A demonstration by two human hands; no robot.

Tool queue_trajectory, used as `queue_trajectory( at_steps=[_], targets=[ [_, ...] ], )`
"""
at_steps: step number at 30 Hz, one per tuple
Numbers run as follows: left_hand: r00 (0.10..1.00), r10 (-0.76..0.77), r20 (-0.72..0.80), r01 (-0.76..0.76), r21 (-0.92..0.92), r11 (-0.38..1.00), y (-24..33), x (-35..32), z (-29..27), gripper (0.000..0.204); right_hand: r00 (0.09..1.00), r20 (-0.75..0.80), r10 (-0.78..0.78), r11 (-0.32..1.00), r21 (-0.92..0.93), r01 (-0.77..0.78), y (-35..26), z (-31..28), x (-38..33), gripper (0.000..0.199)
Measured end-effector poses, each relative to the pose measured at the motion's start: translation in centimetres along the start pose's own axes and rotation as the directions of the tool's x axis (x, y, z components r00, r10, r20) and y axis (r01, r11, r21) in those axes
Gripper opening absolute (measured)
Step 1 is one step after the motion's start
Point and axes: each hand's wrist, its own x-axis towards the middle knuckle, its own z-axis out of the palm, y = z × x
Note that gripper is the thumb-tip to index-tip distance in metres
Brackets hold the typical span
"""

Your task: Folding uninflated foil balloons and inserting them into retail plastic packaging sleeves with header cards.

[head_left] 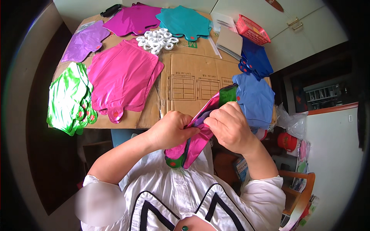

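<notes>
Both my hands are closed on a folded bundle of flat foil balloons (178, 151), held just in front of my chest at the table's near edge. Pink, green and dark purple layers show in it. My left hand (174, 129) pinches its left side between thumb and fingers. My right hand (230, 127) grips the upper part, fingers bent over it. A green end (228, 95) sticks out above the right hand, and another with a red dot hangs low. Nearest the left hand on the table lies a pink foil balloon stack (122, 77); beside the right hand, a light blue stack (255, 99).
Cardboard (183, 65) covers the table. Around it lie green (68, 98), lilac (85, 40), magenta (131, 19), teal (183, 22) and dark blue (256, 57) foil stacks. White ribbon rolls (155, 39) sit mid-back. A red basket (252, 30) stands back right; a wooden chair (306, 192) is at lower right.
</notes>
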Motion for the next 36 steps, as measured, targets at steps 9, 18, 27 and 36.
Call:
queue_trajectory(
  at_steps=[9, 18, 27, 36],
  targets=[
    [1.0, -0.005, -0.009, 0.005, -0.064, 0.998, -1.1, 0.4, 0.1, 0.023, 0.996, 0.037, 0.087, 0.996, 0.006, -0.087, -0.6, -0.9, -0.1, 0.02],
    [0.998, -0.046, 0.032, 0.047, -0.021, 0.999, -0.4, 0.5, 0.0, 0.02, 0.995, 0.054, 0.087, 0.996, -0.002, -0.087, 0.7, -1.0, -0.2, 0.011],
    [0.998, -0.052, -0.023, 0.046, -0.195, 0.98, -2.8, 0.9, 0.2, 0.019, 0.888, -0.296, 0.351, 0.935, 0.069, -0.347, 0.9, -1.3, -0.6, 0.039],
    [0.996, -0.026, -0.08, -0.021, -0.542, 0.84, -3.7, 1.2, 1.1, 0.015, 0.546, 0.468, 0.695, -0.184, 0.85, -0.494, -2.3, 4.8, -5.2, 0.017]
  ],
)
